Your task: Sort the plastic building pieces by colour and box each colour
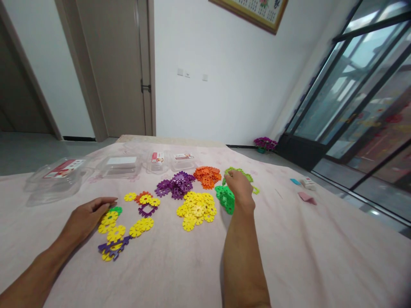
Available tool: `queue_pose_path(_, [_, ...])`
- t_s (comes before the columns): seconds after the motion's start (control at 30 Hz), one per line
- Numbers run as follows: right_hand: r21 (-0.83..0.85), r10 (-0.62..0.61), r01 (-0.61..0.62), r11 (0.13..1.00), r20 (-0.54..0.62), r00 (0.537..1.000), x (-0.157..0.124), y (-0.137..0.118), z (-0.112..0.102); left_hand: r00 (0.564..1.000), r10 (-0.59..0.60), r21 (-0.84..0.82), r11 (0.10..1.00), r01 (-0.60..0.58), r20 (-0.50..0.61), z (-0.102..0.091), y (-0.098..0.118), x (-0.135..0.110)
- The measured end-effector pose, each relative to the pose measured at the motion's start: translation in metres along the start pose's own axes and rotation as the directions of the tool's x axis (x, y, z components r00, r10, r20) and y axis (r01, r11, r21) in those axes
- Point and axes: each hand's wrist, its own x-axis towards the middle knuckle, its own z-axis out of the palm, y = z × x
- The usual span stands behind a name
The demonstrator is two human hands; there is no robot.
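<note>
My left hand (90, 217) rests on the cloth with its fingers stretched out, beside a green gear-shaped plastic piece (116, 210). Around that piece lies a loose ring of linked toothed discs: yellow discs (116, 233), a purple piece (147, 211) and an orange piece (141, 197). Farther right, my right hand (239, 185) is closed in a pinch above the green pile (225, 199). A sliver of a green piece shows at its fingertips, largely hidden by the hand. Light-green pieces (247, 174) lie just behind it.
Piles of yellow discs (197, 209), purple pieces (178, 185) and orange pieces (207, 176) occupy the table's middle. Clear plastic boxes (120, 166) line the back left. At the right lie a pink paper (307, 198) and a small white box (308, 183).
</note>
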Motion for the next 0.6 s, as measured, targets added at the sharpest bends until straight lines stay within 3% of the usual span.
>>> queue_pose_path(0.17, [0.085, -0.051, 0.074, 0.994, -0.242, 0.969, -0.017, -0.015, -0.019, 1.0, 0.003, -0.02, 1.0, -0.003, -0.004, 0.0, 0.002, -0.002])
queue_pose_path(0.23, [0.14, -0.139, 0.177, 0.974, -0.246, 0.959, -0.022, -0.028, -0.018, 1.0, 0.01, -0.065, 0.998, -0.01, -0.004, 0.0, 0.006, -0.004])
queue_pose_path(0.3, [0.19, -0.265, 0.293, 0.937, -0.162, 0.951, -0.024, -0.042, -0.009, 1.0, 0.009, -0.109, 0.994, -0.009, -0.001, -0.001, 0.011, -0.006])
queue_pose_path(0.37, [0.232, -0.413, 0.409, 0.883, -0.032, 0.91, -0.027, -0.059, 0.004, 1.0, 0.002, -0.138, 0.99, -0.003, -0.002, -0.001, 0.014, -0.007])
queue_pose_path(0.47, [0.241, -0.6, 0.561, 0.792, 0.137, 0.788, -0.037, -0.085, 0.032, 1.0, -0.005, -0.159, 0.987, 0.005, -0.003, 0.0, 0.014, -0.006])
queue_pose_path(0.6, [0.229, -0.714, 0.677, 0.699, 0.27, 0.646, -0.061, -0.116, 0.078, 1.0, -0.007, -0.187, 0.982, 0.009, 0.011, 0.001, 0.012, -0.005])
